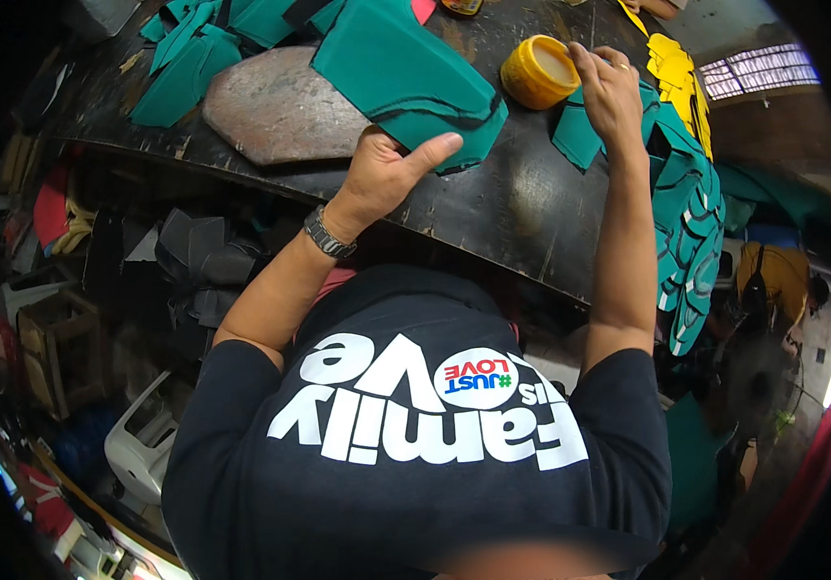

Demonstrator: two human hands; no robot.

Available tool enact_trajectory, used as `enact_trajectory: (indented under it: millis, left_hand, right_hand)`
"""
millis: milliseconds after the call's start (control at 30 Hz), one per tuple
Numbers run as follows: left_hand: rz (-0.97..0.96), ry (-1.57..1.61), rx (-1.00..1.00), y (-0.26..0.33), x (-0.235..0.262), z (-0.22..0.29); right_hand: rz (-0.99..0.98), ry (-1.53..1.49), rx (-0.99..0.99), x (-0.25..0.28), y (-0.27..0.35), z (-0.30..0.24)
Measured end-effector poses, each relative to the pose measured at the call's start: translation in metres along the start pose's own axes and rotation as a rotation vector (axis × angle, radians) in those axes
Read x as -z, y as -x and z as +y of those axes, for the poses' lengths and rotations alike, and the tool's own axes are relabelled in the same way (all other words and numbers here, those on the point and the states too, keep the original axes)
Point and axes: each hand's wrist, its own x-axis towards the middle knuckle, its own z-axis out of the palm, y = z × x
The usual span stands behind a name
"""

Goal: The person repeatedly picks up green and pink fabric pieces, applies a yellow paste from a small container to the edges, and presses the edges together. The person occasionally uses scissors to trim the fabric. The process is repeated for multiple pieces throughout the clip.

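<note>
A stack of green cut pieces is pinned to the dark tabletop by the left hand, whose grip is clenched on the near edge, thumb out. Beyond and to the right of that grip, the right hand is pinched at the rim of a yellow tub; what it grasps cannot be told. The pieces are judged thin, light and floppy, best taken at an edge and kept flat. More green pieces are draped under the right forearm.
</note>
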Motion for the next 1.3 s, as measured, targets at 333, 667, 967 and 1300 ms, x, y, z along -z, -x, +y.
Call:
enact_trajectory:
  millis: [333, 667, 967, 1300]
  left_hand:
    - [-0.188, 1.162, 0.48, -0.012, -0.01, -0.019]
    - [-0.059, 1.14, 0.348, -0.022, -0.045, -0.013]
    - [-0.04, 0.669, 0.178, -0.018, -0.068, -0.013]
    - [-0.074, 0.658, 0.174, -0.012, -0.069, -0.01]
  right_hand:
    - [0.149, 0.008, -0.07, -0.025, -0.018, 0.017]
    - [0.081, -0.401, -0.057, 0.052, 0.067, -0.051]
    - [0.264, -0.366, 0.139, 0.057, 0.092, -0.095]
    - [0.306, -0.208, 0.17, 0.048, 0.095, -0.08]
